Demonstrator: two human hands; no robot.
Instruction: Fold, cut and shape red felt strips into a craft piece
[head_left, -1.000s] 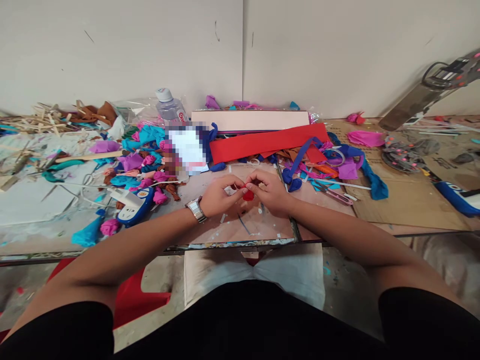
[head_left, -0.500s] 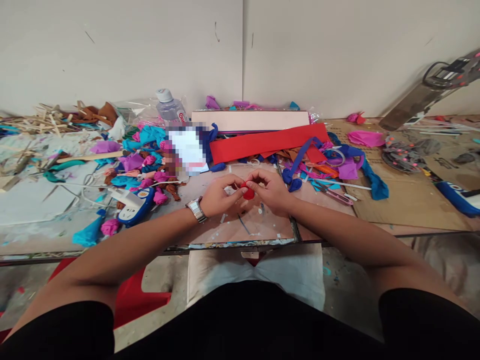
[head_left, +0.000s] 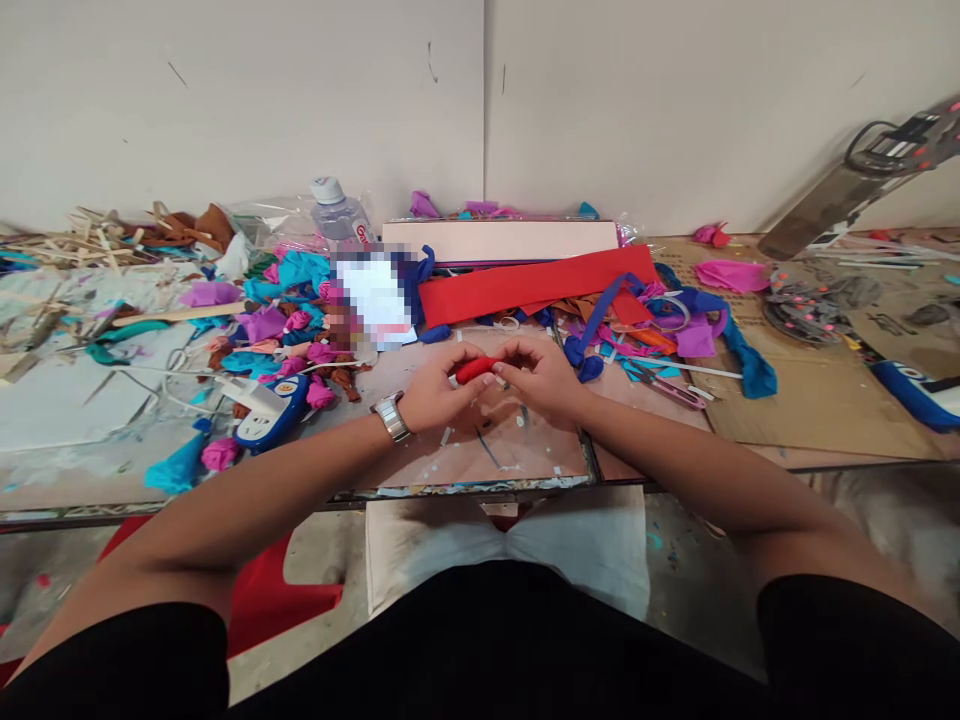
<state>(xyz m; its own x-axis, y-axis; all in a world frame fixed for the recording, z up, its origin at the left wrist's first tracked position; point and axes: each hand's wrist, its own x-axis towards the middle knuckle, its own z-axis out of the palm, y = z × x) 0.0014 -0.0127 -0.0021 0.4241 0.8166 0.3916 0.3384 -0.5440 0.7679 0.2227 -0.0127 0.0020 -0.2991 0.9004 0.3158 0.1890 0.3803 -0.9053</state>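
- Red, soft and rolled into a short tube, the small red felt piece (head_left: 475, 369) shows only its middle stretch; both ends vanish under fingertips, so its full length cannot be told.
- A pixelated patch (head_left: 373, 296) hides whatever sits behind the hands to the left, among the heap of crumpled pink, purple and turquoise scraps (head_left: 281, 320).
- Left hand (head_left: 439, 390), with a silver metal wristwatch (head_left: 393, 417) on its wrist, is closed in a pinch on the left end of the roll; its thumb lies along the near side.
- Right hand (head_left: 541, 378) is curled, fingertips pinching the right end of the roll; its palm side is turned away and unseen.
- The roll lies level between the two hands, held just above the brown worktable (head_left: 517, 450), near its front edge.
- Beyond the hands a long red fabric strip (head_left: 536, 283) lies flat, with a pale pink board (head_left: 501, 240) behind it.
- A blue and white plastic tool (head_left: 270, 418) lies well left of the left hand; what it is stays unclear.
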